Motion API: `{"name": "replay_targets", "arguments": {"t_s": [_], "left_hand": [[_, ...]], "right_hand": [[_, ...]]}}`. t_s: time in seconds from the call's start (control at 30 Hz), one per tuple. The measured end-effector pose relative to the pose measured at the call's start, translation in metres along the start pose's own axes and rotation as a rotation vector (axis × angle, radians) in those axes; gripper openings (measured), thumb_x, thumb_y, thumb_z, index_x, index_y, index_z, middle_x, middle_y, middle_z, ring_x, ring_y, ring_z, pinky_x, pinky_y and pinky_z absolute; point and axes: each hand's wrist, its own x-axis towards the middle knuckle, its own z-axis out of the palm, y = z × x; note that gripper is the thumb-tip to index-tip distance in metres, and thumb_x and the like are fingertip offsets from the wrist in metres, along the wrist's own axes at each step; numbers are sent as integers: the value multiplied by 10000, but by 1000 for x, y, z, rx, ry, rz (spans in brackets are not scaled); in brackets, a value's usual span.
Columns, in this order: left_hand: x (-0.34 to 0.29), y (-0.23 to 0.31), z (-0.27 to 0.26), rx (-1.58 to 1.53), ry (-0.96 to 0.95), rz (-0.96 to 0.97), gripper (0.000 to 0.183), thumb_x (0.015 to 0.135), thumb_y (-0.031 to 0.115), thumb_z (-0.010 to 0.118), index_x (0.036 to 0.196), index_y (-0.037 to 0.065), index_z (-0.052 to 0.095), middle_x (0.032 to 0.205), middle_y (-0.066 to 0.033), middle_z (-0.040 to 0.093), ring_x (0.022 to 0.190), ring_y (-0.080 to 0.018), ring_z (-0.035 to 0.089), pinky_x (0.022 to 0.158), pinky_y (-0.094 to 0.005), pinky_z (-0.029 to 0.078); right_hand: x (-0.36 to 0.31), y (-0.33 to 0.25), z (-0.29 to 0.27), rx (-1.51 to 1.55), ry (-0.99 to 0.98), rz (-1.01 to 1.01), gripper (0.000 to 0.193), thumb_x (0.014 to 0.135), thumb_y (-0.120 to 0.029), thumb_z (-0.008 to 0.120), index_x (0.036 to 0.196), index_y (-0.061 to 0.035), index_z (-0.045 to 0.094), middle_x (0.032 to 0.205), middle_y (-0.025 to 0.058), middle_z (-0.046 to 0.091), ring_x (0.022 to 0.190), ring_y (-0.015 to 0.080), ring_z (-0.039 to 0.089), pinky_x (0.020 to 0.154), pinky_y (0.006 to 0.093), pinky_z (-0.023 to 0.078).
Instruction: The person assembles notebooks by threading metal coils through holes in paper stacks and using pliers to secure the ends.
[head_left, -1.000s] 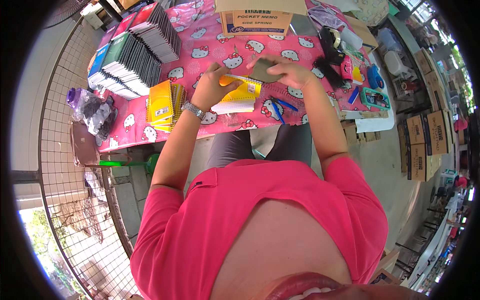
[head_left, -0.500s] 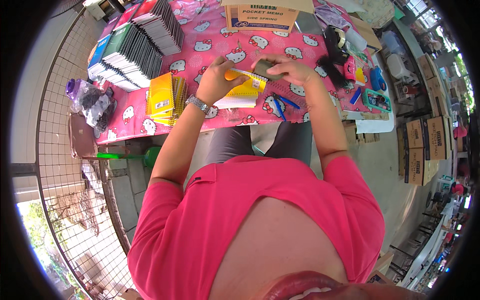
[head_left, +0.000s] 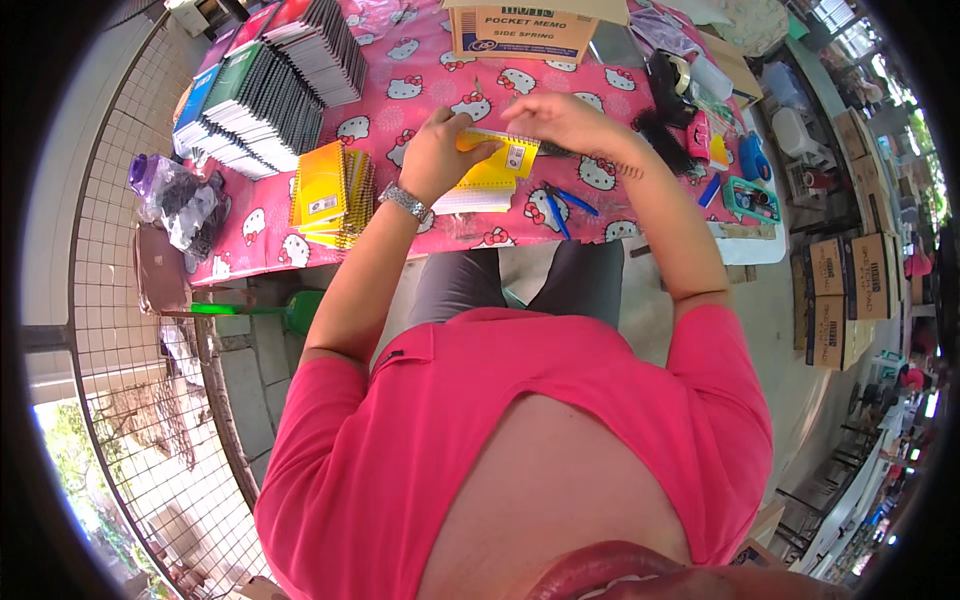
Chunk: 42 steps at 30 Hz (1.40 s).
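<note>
Holding a yellow, white-labelled spiral notebook [head_left: 497,160] is the left grip [head_left: 440,155] — right grip [head_left: 560,121] unclear.

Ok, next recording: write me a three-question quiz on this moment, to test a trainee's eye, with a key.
1. Which wrist wears the watch?
2. True or false: the pliers lie on the table.
3. What is the left hand pinching, with the right hand beside its wire edge?
a) a box
b) a yellow notebook
c) the pliers

Key: 1. The left. 2. True. 3. b.
</note>
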Motion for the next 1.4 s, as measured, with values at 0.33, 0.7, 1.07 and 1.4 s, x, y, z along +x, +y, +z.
{"name": "replay_targets", "arguments": {"t_s": [0.33, 0.7, 1.07, 1.4], "left_hand": [[-9, 14, 3, 88, 95, -52, 397, 733, 394, 785, 882, 51, 653, 861, -111, 587, 767, -321, 631, 628, -427, 517], [-8, 14, 7, 105, 128, -59, 367, 747, 358, 778, 839, 50, 601, 833, -111, 565, 736, -335, 616, 612, -444, 494], [-7, 3, 2, -34, 86, 63, 416, 732, 293, 821, 950, 3, 618, 923, -119, 576, 754, -290, 624, 664, -382, 529], [-8, -11, 0, -96, 25, 83, 415, 706, 265, 844, 927, 1, 612, 955, -105, 569, 769, -258, 631, 677, -354, 539]], "right_hand": [[-19, -21, 51, -466, 365, -167, 191, 880, -228, 628, 898, -38, 614, 823, 134, 665, 795, 331, 646, 702, 464, 492], [-20, -23, 32, -561, 241, -161, 219, 920, -254, 599, 994, -48, 602, 940, 139, 682, 895, 344, 651, 750, 435, 520], [21, 149, 33, -556, 449, 355, 669, 914, -615, 480, 1359, -118, 529, 1355, 218, 518, 1281, 277, 493, 1067, 430, 373], [-18, 18, 6, 848, -69, -88, 466, 957, -303, 544, 1350, -55, 532, 1402, 73, 512, 1347, 210, 416, 1101, 372, 314]]}}
